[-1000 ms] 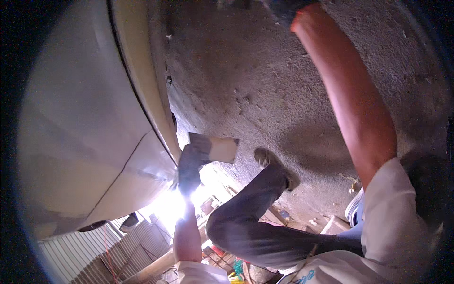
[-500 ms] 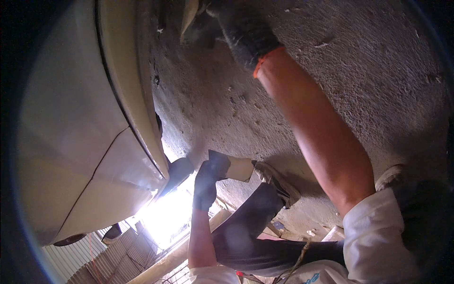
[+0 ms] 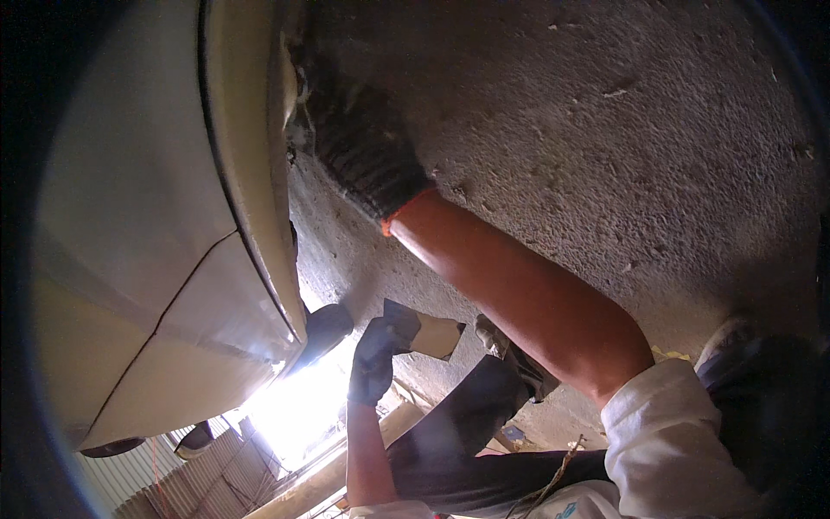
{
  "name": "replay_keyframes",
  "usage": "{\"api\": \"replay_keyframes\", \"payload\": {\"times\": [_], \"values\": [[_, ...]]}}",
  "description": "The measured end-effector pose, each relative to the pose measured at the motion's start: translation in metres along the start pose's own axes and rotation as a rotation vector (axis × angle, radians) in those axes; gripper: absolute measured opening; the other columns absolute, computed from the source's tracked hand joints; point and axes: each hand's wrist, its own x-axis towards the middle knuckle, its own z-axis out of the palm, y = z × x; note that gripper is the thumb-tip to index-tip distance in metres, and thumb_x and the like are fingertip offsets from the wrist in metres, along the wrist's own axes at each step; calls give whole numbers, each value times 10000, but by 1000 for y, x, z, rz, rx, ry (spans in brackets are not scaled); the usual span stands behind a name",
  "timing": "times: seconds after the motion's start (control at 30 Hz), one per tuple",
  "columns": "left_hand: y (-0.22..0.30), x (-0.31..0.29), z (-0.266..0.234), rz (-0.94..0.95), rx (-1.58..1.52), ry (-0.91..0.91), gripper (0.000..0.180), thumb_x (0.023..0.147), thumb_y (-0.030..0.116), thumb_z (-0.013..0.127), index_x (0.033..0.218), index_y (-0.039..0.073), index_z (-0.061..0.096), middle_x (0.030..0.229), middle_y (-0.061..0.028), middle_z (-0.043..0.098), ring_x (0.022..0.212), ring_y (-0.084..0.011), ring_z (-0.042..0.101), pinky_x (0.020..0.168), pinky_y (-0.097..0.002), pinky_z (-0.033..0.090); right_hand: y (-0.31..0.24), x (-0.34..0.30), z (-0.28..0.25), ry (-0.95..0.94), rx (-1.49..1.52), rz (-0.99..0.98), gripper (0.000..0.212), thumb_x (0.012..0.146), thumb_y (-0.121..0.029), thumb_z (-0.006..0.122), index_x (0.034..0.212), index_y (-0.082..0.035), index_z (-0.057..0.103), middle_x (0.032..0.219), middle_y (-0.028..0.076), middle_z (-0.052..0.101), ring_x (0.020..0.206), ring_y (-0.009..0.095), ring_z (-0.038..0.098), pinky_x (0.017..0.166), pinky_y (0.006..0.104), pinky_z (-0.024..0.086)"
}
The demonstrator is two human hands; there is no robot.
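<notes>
My right hand (image 3: 367,143), in a dark knitted glove with an orange cuff, reaches to the lower edge of a pale car body panel (image 3: 130,225). Its fingers are bent around something pale and thin, dim and partly hidden against the panel's edge, whose kind I cannot make out. Lower down, my left hand (image 3: 372,359), also in a dark glove, grips a flat thin plate (image 3: 435,336). The plate is dark beside the fingers and beige over its outer part. It is held apart from the car, above my bent leg.
Rough grey concrete floor (image 3: 605,156) spreads to the right of the car. A dark wheel-like shape (image 3: 328,327) shows below the panel's end, next to glaring light. My shoe (image 3: 510,350) and dark trousers (image 3: 467,398) are close by. Corrugated sheeting (image 3: 207,476) is at the lower left.
My right hand has swung left and down, from over the floor to the car panel's lower edge. The left hand and its plate have shifted slightly downward in view.
</notes>
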Motion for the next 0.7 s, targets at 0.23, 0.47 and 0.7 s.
{"api": "replay_keyframes", "payload": {"times": [0.23, 0.47, 0.7], "values": [[-10, 0, -19, 110, 45, -84, 606, 901, 596, 588, 1080, 17, 594, 1103, -53, 553, 1006, -188, 602, 845, -344, 522, -37, -18, 15, -26, -1052, -304, 422, 949, -108, 488, 1339, 51, 506, 1142, 226, 653, 872, 281, 652, 791, 380, 537], [-4, 0, -14, 13, 94, 66, 548, 894, 545, 623, 1064, 24, 614, 1127, -58, 567, 1003, -192, 611, 843, -347, 510, -32, -21, -11, 23, -965, -126, 372, 997, -148, 454, 1334, -7, 520, 1052, 202, 687, 931, 333, 668, 899, 379, 537], [11, 0, -3, 7, 30, -6, 356, 979, 343, 571, 1151, 33, 587, 1101, -59, 606, 1021, -179, 613, 866, -344, 502, 21, 11, 19, 302, 242, -85, 392, 978, -133, 453, 1362, -138, 531, 1132, 251, 651, 1032, 397, 633, 941, 441, 485]]}}
